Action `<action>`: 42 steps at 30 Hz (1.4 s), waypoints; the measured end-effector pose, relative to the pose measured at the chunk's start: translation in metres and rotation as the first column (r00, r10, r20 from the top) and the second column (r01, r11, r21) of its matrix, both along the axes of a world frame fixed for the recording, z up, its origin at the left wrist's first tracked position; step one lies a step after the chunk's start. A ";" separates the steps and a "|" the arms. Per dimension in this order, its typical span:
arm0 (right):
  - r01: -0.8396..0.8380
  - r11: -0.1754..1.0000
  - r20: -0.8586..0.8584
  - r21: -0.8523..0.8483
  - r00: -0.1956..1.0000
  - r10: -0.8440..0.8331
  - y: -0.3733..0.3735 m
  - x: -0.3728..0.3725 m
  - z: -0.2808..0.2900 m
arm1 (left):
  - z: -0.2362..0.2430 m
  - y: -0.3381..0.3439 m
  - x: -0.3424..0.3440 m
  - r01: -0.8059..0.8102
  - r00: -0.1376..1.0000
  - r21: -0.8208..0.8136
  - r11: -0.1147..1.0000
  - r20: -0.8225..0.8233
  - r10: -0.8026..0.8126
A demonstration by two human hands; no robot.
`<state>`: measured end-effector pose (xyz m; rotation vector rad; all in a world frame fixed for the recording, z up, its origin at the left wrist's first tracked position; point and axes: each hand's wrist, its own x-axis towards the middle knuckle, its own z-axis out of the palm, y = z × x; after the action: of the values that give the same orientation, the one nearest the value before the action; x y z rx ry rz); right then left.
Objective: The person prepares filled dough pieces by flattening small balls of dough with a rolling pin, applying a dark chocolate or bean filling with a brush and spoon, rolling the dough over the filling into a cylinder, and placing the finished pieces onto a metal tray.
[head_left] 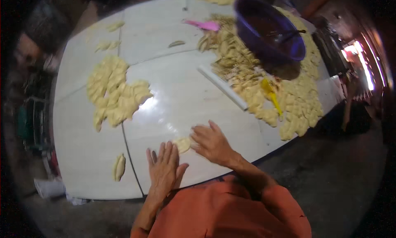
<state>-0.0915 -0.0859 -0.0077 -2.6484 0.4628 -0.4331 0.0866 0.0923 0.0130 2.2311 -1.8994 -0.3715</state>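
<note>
Between my hands a small flat round of pale yellow dough (182, 144) lies on the white tabletop near its front edge. My left hand (163, 167) rests flat just left of it, fingers stretched out, the tips close to the dough's edge. A narrow grey object (154, 156) shows between two of those fingers; its kind cannot be made out. On the dough's right side is my right hand (211, 144), fingers extended and slightly blurred, the fingertips at the dough's rim. Neither hand is closed around anything.
A white rod (222, 87) lies mid-table. Many dough pieces (303, 110) cover the right, with a yellow scoop (270, 94), a pink scoop (206, 25) and a purple basin (299, 48) holding brown contents. More dough (109, 89) lies left; two strips (119, 168) sit at front left.
</note>
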 end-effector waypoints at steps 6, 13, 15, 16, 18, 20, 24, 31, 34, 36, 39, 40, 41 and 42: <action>0.649 0.750 0.088 -0.127 0.760 -0.644 -0.117 -0.010 -0.014 | -0.017 0.001 -0.021 -0.038 0.997 -0.056 0.998 -0.072 0.034; 0.626 0.695 0.050 -0.353 0.754 -0.654 -0.146 0.015 -0.031 | 0.012 0.011 -0.021 0.004 1.000 -0.007 1.000 0.017 -0.004; 0.604 0.707 0.039 -0.369 0.770 -0.637 -0.138 0.012 -0.022 | 0.009 0.014 -0.023 0.019 0.996 -0.077 0.997 0.094 -0.011; 0.569 0.730 0.016 -0.377 0.793 -0.609 -0.127 0.012 -0.020 | 0.009 0.014 -0.024 0.036 0.993 -0.109 0.993 0.118 -0.023; 0.495 0.833 -0.041 -0.247 0.854 -0.519 -0.113 0.008 -0.011 | 0.002 0.021 -0.025 0.023 0.989 -0.098 0.995 0.148 -0.008; 0.357 0.904 -0.027 -0.236 0.927 -0.374 -0.081 0.015 0.006 | -0.022 0.037 -0.009 -0.035 0.999 0.130 0.991 0.040 0.030; 0.205 0.950 0.111 -0.233 0.977 -0.184 -0.072 -0.012 -0.021 | -0.002 0.023 -0.017 -0.021 1.000 -0.063 0.998 0.000 0.021; 0.023 0.998 -0.051 0.050 0.999 -0.020 -0.002 0.013 0.033 | -0.036 0.047 -0.003 -0.079 0.990 -0.376 0.923 0.081 0.118; -0.069 0.997 -0.185 0.028 0.980 0.073 0.015 0.031 0.021 | -0.003 0.016 0.000 -0.240 0.971 -0.099 0.966 -0.028 0.238; 0.061 0.992 -0.264 -0.115 0.960 -0.089 0.024 0.039 0.011 | -0.014 0.010 0.008 -0.282 0.959 -0.112 0.953 -0.061 0.276; 0.226 0.959 -0.295 -0.171 0.917 -0.268 0.014 0.057 -0.001 | -0.020 -0.019 0.030 -0.333 0.943 -0.127 0.934 -0.060 0.328; 0.255 0.937 -0.287 -0.237 0.903 -0.319 0.006 0.070 -0.005 | -0.022 -0.031 0.038 -0.340 0.940 -0.164 0.926 -0.037 0.339; 0.271 0.928 -0.261 -0.254 0.905 -0.336 -0.004 0.085 -0.008 | -0.022 -0.045 0.049 -0.366 0.929 -0.158 0.917 -0.005 0.370; 0.294 0.914 -0.241 -0.279 0.900 -0.363 -0.016 0.097 -0.005 | -0.018 -0.062 0.059 -0.384 0.920 -0.154 0.910 0.016 0.391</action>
<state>0.0059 -0.1019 -0.0129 -2.8831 1.0250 -0.2055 0.1452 0.0308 -0.0050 2.4534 -1.3961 -0.1110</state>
